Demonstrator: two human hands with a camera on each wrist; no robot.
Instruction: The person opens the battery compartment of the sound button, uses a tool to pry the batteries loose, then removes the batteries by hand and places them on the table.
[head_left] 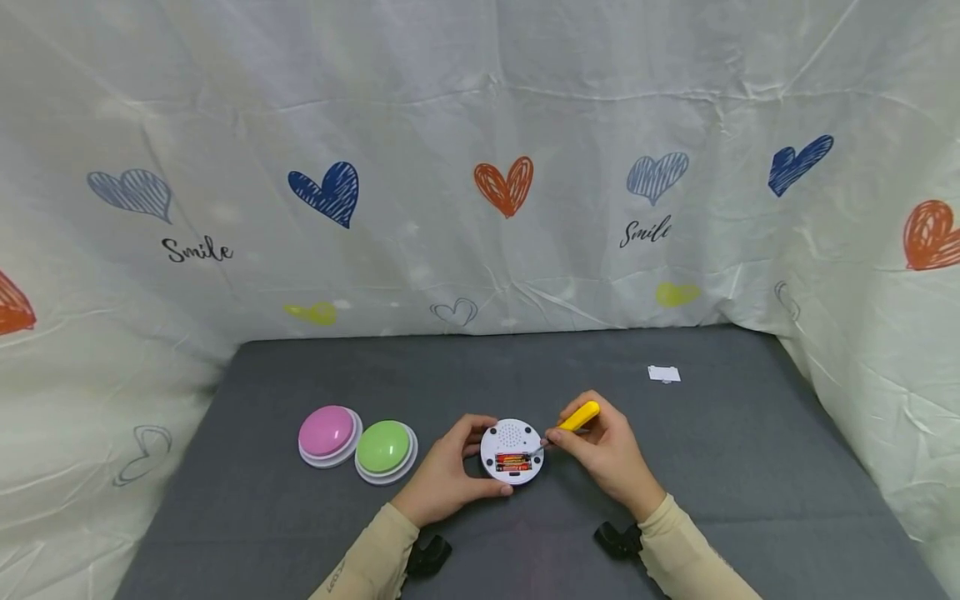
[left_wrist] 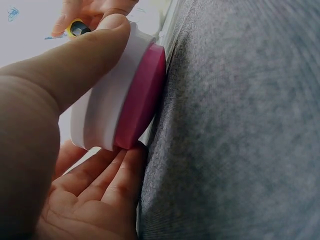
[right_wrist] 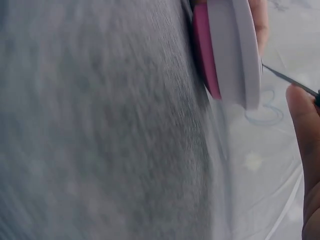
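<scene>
A round white button with a pink dome point(left_wrist: 142, 97) lies upside down on the grey cloth, its battery bay facing up. Two red-and-black batteries point(head_left: 513, 462) sit in the bay. My left hand point(head_left: 448, 477) grips the button's white base point(head_left: 512, 432) by its rim, thumb at the near side and fingers at the far side. My right hand point(head_left: 603, 454) pinches a screwdriver with a yellow handle point(head_left: 582, 416). The screwdriver's metal shaft point(right_wrist: 287, 79) slants down to the base, its tip at the right end of the batteries.
To the left stand a pink-domed button point(head_left: 326, 431) and a green-domed button point(head_left: 383, 447), both dome up and side by side. A small white battery cover point(head_left: 663, 374) lies at the back right. A white curtain with printed hearts point(head_left: 504, 187) hangs behind the table point(head_left: 480, 375).
</scene>
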